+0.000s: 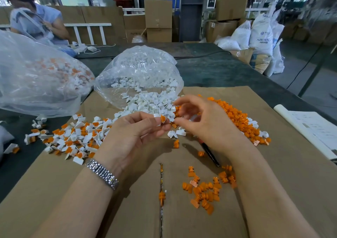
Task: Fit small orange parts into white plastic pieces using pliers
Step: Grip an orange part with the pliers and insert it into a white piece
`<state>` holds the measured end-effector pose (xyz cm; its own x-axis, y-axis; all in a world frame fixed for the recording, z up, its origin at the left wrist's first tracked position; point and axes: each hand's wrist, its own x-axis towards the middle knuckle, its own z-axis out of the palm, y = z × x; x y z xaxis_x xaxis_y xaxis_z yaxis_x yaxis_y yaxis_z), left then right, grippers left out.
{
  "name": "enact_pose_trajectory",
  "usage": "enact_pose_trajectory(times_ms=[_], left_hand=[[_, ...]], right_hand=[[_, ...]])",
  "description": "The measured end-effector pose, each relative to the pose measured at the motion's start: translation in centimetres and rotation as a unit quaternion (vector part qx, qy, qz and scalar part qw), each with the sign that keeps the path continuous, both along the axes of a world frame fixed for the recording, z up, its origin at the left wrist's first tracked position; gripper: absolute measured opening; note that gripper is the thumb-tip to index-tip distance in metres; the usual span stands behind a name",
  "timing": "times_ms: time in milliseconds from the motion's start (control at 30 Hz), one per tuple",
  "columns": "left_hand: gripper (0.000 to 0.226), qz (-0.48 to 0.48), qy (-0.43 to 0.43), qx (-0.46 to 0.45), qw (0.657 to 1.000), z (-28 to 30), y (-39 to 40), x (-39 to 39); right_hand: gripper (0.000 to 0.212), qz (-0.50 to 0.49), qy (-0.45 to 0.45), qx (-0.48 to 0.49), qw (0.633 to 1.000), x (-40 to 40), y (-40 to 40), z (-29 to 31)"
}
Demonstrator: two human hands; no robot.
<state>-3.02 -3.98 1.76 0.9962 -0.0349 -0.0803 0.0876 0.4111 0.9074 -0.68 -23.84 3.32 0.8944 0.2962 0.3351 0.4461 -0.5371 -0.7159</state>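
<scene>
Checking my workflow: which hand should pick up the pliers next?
Right. The right hand hangs empty directly over the pliers; the left hand already pinches the white piece.

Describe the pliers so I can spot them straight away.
Start at the brown cardboard sheet covering the table. Beneath the right hand, a dark slim tool handle with a red spot pokes out toward the viewer. It is the only long dark thing among short orange and white parts.

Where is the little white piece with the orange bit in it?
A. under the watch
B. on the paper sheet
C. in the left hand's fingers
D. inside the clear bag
C: the left hand pinches the white piece at its fingertips, above the cardboard.
</scene>
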Motion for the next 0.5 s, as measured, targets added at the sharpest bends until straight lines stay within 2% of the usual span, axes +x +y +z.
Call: enact_pose_trajectory(times_ms=[67, 100, 167, 200, 267, 367, 500], left_hand=[[0.01, 0.007, 0.008, -0.008, 1.0, 0.0, 0.2, 0.0], [0.009, 0.01, 0.011, -0.012, 1.0, 0.0, 0.3, 0.1], [0.007, 0.018, 0.014, -0.011, 1.0, -0.1, 0.4, 0.3], [0.006, 0.022, 0.015, -0.004, 1.0, -0.1, 0.4, 0.4], [0.006, 0.028, 0.01, 0.014, 0.999, -0.1, 0.4, 0.5], [0.006, 0.032, 0.011, 0.023, 0.999, -0.2, 0.5, 0.5], [0.01, 0.033, 0.021, 0.006, 0.999, -0.1, 0.4, 0.5]], right_hand=[[0.041, -0.129, 0.006, -0.147, 0.981, 0.6, -1.1, -0.3], [0.053, -0.173, 0.048, -0.223, 0.958, 0.8, -1.5, -0.5], [0.07, -0.205, 0.131, -0.328, 0.913, 0.9, -1.6, -1.0], [0.072, -0.206, 0.146, -0.361, 0.898, 1.0, -1.5, -1.3], [0.064, -0.208, 0.142, -0.381, 0.89, 1.0, -1.4, -1.6], [0.044, -0.206, 0.118, -0.376, 0.896, 0.8, -1.1, -1.5], [0.031, -0.19, 0.103, -0.278, 0.936, 0.6, -1.1, -1.1]])
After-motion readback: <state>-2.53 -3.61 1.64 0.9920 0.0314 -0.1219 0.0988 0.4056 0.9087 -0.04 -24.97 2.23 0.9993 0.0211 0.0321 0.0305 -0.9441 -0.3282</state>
